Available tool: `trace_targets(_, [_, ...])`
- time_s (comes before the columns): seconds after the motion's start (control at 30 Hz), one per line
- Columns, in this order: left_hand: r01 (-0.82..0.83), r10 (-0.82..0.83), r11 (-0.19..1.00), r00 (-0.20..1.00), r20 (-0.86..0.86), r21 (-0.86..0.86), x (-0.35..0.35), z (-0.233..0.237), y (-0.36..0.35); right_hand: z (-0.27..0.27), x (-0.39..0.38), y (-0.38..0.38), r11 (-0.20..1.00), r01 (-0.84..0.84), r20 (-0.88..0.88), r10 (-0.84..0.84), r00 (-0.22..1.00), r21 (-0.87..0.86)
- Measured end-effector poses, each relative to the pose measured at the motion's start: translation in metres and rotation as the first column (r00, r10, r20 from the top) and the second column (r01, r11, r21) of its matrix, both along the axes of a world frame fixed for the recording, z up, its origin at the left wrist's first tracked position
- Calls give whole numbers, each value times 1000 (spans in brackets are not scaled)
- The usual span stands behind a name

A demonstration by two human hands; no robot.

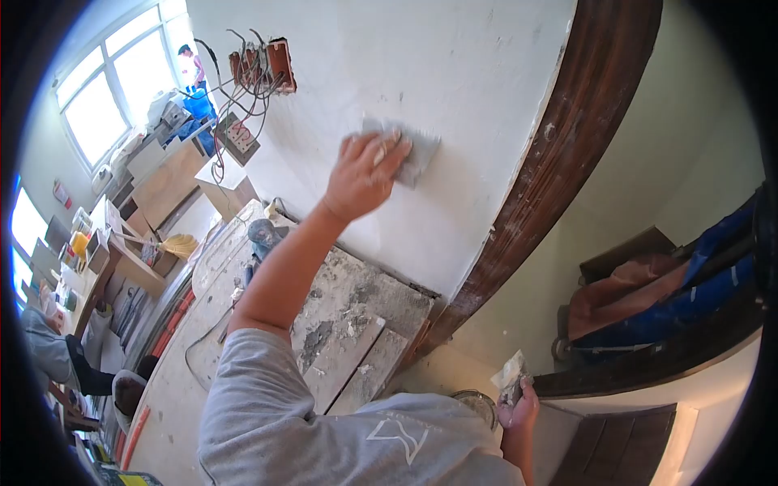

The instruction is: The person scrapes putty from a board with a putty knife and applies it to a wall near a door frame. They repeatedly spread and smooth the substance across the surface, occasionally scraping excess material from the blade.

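My left hand (362, 174) is raised against the white wall (348, 73), its fingers closed on a flat grey scraper blade (421, 155) whose face lies on the wall. Low on the right, my right hand (519, 411) grips a small tool (510, 377) smeared with whitish paste, held beside my grey shirt. Just left of it is the rim of a round container (476, 398), partly hidden by the shirt.
Loose wires (255, 81) hang from an open wall box above left. A dark wooden door frame (559, 138) borders the wall. Below stands a paste-spattered work surface (344, 300). Furniture, a broom (178, 245) and a distant person (193, 66) are at left.
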State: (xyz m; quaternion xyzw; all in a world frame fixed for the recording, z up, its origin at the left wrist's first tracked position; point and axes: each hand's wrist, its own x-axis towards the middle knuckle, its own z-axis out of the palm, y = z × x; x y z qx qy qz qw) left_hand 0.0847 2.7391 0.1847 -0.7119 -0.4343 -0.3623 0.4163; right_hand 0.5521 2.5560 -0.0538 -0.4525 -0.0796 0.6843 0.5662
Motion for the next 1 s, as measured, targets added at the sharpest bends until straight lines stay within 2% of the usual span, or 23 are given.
trace_targets(0.13, [32, -37, 988, 999, -28, -153, -4, -100, -8, 12, -9, 0, 1000, 3, 26, -3, 1000, -1])
trace_targets(0.23, [36, -53, 956, 997, -50, -292, -6, -165, -22, 6, -8, 2, 997, -56, -22, 57, 998, 50])
trace_targets(0.33, [21, 7, 861, 999, 52, -508, 1, -211, -55, 12, -12, 0, 1000, -22, 16, 22, 1000, 13])
trace_targets(0.4, [99, 155, 793, 922, 356, -601, 9, -226, -76, 7, -1, -1, 1000, 11, 17, -10, 1000, -29])
trace_targets(0.43, [148, 240, 756, 844, 480, -637, 11, -231, -84, 3, 3, -3, 998, 30, 13, -29, 999, -53])
trace_targets(0.47, [175, 310, 797, 703, 640, -578, 14, -234, -89, -3, 4, -5, 998, 31, 23, -30, 999, -49])
trace_targets(0.5, [188, 445, 752, 562, 697, -632, 19, -223, -94, -7, 4, -5, 999, 30, 34, -29, 999, -42])
trace_targets(0.57, [240, 675, 662, 220, 704, -710, 27, -196, -99, -5, -3, -2, 998, 35, 51, -32, 998, -54])
trace_targets(0.6, [439, 471, 802, -49, 881, -405, 25, -216, -94, 3, -12, 0, 997, 43, 57, -39, 998, -71])
trace_targets(0.7, [554, 554, 792, -476, 683, -257, 30, -220, -81, 15, -17, 2, 990, 59, 72, -50, 996, -132])
trace_targets(0.73, [580, 571, 786, -550, 610, -212, 27, -234, -74, 18, -16, 3, 986, 65, 74, -54, 996, -152])
trace_targets(0.77, [594, 586, 777, -561, 585, -209, 26, -249, -68, 21, -16, 4, 986, 78, 69, -68, 995, -149])
trace_targets(1.0, [633, 602, 763, -624, 498, -130, 53, -247, -35, 9, 1, 11, 989, 99, 21, -98, 995, -109])
